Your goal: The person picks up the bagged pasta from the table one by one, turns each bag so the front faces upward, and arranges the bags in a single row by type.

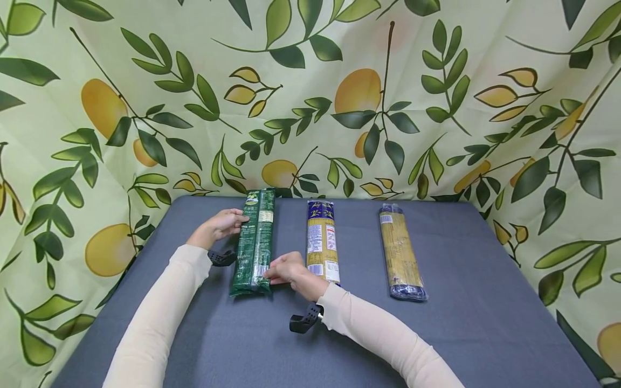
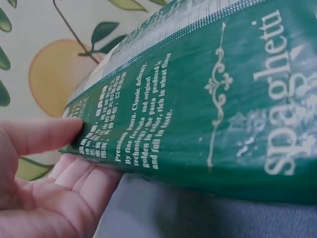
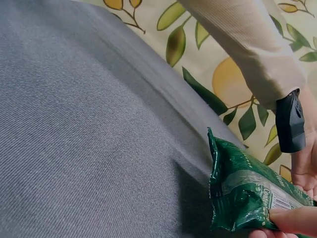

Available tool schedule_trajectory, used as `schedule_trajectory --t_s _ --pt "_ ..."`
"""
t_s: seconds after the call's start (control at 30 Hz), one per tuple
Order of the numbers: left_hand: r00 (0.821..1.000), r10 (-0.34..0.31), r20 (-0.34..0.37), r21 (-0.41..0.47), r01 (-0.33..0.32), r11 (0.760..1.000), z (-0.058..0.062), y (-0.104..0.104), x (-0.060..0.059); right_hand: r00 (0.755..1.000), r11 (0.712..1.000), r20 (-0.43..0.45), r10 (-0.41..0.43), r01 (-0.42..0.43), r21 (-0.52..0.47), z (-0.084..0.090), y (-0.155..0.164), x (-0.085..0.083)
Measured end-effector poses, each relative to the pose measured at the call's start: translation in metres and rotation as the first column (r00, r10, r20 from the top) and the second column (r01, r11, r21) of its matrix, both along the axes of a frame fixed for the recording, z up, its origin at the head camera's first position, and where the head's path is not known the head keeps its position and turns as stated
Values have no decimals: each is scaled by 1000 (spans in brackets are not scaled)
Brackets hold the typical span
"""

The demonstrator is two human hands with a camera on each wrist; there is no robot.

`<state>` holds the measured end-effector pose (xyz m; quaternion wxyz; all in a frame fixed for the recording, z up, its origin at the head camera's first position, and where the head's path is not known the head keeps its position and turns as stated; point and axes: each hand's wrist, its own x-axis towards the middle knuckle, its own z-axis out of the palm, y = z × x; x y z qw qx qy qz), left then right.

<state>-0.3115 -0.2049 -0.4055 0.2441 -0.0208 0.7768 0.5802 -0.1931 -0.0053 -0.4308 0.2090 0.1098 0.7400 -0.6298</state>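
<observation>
— Start with what sits closest to you. How are your arms set?

— Both forearms reach forward over the grey table (image 1: 485, 334), sleeves down to the wrists. My right hand (image 1: 290, 270) is the nearer one. It is turned inward at the near end of the green spaghetti packet (image 1: 255, 242), with the wrist bent toward my left.

— And the fingers of that hand?

— Curled and pinching. In the right wrist view one fingertip (image 3: 292, 220) presses on the crimped end seal of the packet, with the rest of the hand below it at the picture's edge. The seal is crumpled where I hold it.

— Where does the packet lie?

— Lengthwise on the table, on its left part, running away from me toward the leaf-and-lemon cloth (image 1: 339, 81) behind.

— Then the left hand?

— My left hand (image 1: 222, 225) is farther out, at the packet's left edge near its far half. In the left wrist view my thumb (image 2: 39, 135) lies on top of the green edge and the other fingers (image 2: 81, 178), close together, go under it, so I grip the side and that edge is raised off the table.

— What is past that?

— To the right lie a yellow and blue packet (image 1: 322, 240), just beside my right hand, and farther right another yellow packet (image 1: 400, 253), well apart from both hands.
</observation>
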Motion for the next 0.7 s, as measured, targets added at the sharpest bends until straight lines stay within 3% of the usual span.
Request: schedule_trajectory --t_s 0.33,0.5,0.7 --pt "995 85 55 68 -88 994 9 10 3 998 998 4 64 -64 -27 4 17 0" --pt "992 126 10 24 -127 992 15 16 9 995 994 8 104 -104 -23 2 27 0" --pt "985 174 -16 83 -172 982 25 27 13 987 987 16 158 -157 -39 1 38 -1"
